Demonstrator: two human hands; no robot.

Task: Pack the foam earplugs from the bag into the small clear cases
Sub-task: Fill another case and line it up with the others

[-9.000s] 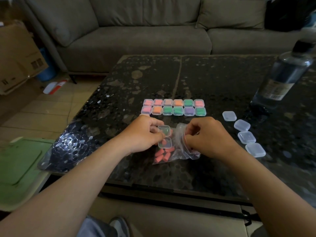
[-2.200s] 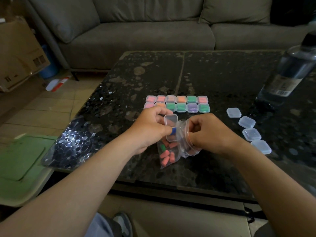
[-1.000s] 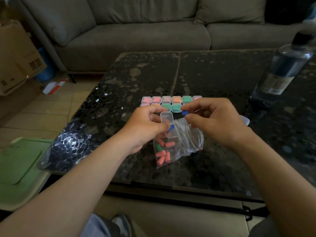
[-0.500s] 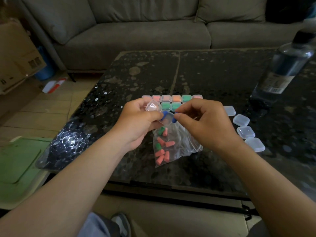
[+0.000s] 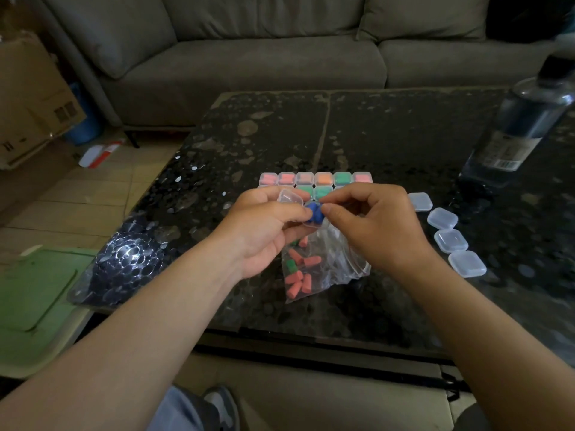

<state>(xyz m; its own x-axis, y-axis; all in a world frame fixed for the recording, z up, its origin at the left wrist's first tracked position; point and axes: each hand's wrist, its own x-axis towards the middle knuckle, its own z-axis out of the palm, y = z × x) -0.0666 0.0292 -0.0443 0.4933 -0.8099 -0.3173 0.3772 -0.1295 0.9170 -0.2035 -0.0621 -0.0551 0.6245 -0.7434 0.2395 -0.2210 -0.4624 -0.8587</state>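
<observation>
Diagonally case [image 5: 291, 197] lies open; right hand [image 5: 370, 225] pinches earplug [image 5: 315, 211].

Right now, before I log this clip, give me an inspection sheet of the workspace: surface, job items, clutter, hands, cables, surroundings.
Surface: dark speckled table, blotchy, with a seam down the middle.
Job's things: clear bag on the table below the hands, holding pink and green earplugs; filled cases in two rows behind the hands; four closed empty cases in a line at the right; open case with blue earplugs in hand.
Clutter: water bottle at the far right; dark shiny bundle at the left edge.
Hands: left hand holds the open case; right hand pinches the blue earplugs at it.
Cables: nothing seen.
Surroundings: grey sofa behind; cardboard box and green tray on the floor at the left.
</observation>
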